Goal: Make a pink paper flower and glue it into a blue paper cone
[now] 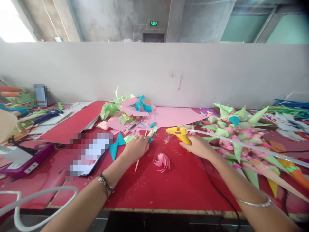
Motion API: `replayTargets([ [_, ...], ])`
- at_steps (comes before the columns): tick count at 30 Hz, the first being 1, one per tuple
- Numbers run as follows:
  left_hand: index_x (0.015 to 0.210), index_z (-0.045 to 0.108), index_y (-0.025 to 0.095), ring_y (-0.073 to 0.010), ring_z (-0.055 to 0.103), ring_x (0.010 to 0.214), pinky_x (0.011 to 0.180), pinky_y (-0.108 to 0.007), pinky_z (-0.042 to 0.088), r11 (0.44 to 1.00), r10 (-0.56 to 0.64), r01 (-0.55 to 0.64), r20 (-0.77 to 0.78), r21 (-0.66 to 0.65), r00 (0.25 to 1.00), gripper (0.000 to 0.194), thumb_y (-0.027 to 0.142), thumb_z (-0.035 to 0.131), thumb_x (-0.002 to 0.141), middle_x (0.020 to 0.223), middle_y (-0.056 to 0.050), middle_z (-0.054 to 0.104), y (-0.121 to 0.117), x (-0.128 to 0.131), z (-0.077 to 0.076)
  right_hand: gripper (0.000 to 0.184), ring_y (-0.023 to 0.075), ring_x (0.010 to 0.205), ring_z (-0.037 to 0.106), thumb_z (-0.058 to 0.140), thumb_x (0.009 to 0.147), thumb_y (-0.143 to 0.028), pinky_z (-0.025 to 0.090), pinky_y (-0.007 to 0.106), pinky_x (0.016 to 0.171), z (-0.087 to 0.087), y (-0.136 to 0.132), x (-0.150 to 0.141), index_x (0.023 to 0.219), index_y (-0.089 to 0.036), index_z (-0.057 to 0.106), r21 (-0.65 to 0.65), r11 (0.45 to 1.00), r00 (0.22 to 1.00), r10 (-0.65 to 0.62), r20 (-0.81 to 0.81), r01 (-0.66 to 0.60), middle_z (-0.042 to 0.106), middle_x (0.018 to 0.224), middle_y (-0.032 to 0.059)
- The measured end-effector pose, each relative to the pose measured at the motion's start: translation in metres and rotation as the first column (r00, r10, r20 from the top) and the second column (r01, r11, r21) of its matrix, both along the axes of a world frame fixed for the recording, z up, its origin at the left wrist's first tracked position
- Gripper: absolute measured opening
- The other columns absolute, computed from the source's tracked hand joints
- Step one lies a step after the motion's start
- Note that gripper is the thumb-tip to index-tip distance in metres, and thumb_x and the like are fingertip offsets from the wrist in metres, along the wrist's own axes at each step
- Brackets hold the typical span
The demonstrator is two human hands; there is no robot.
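A yellow hot glue gun point(181, 134) is gripped in my right hand point(199, 146), its nozzle pointing left and a long clear glue stick running out of its back to the right. My left hand point(137, 147) is low over the table, fingers curled round a thin wooden stick point(137, 165) whose ends show above and below the hand. A blue paper piece point(151, 140) peeks out beside those fingertips. Between both hands, a pink curled paper flower point(162, 162) rests on the red table. Left of my left hand lies a folded blue paper shape point(117, 145).
Paper scraps point(130, 111) and a pink sheet point(177, 116) lie at the back. Several green and pink paper flowers point(238, 138) pile up at right. A phone point(94, 154) and a purple power strip point(31, 161) are at left. A dark cord point(212, 182) trails over the front edge.
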State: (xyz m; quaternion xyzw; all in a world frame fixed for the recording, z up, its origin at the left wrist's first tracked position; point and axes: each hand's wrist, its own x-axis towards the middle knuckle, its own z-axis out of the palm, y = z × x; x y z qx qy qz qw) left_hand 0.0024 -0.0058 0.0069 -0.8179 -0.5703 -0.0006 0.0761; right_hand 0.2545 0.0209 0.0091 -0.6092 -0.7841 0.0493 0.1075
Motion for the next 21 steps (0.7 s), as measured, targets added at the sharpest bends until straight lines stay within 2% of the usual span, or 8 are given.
replayTargets([
  [8,0.125,0.031,0.014,-0.0274,0.058,0.083,0.061,-0.031,0.045,0.999,0.023,-0.020,0.077,-0.032,0.997,0.053,0.043,0.040,0.082,0.108,-0.015,0.049,0.000,0.001,0.001,0.024,0.0182,0.068,0.058,0.047,0.075,-0.040,0.032,0.022,0.052,-0.001,0.001,0.001,0.082,-0.018,0.057,0.005,1.000,1.000,0.008,0.000,-0.008,0.061,0.075,0.0046],
  [13,0.121,0.035,0.012,-0.0270,0.058,0.086,0.063,-0.032,0.045,0.994,0.090,-0.080,0.126,-0.080,0.988,0.048,0.039,0.041,0.082,0.107,-0.017,0.051,0.004,0.000,-0.001,0.025,0.0195,0.071,0.058,0.047,0.075,-0.040,0.034,0.023,0.054,-0.003,0.001,0.002,0.084,-0.018,0.057,0.005,1.000,1.000,0.001,-0.007,-0.001,0.062,0.080,0.0060],
  [16,0.122,0.034,0.012,-0.0268,0.058,0.088,0.069,-0.032,0.044,0.995,0.090,-0.081,0.146,-0.063,0.985,0.049,0.038,0.043,0.081,0.107,-0.017,0.053,0.007,-0.005,-0.002,0.026,0.0202,0.073,0.059,0.047,0.075,-0.041,0.036,0.023,0.055,-0.004,0.001,0.002,0.086,-0.018,0.056,0.011,1.000,0.999,-0.003,-0.032,0.003,0.063,0.083,0.0064],
  [21,0.122,0.035,0.013,-0.0265,0.057,0.091,0.072,-0.034,0.043,0.997,0.082,-0.078,0.295,-0.024,0.952,0.048,0.039,0.040,0.082,0.101,-0.015,0.058,0.011,-0.013,-0.003,0.025,0.0206,0.073,0.059,0.049,0.074,-0.039,0.037,0.024,0.057,-0.002,0.000,0.001,0.085,-0.019,0.058,0.011,1.000,0.998,0.011,-0.059,-0.011,0.064,0.082,0.0057],
])
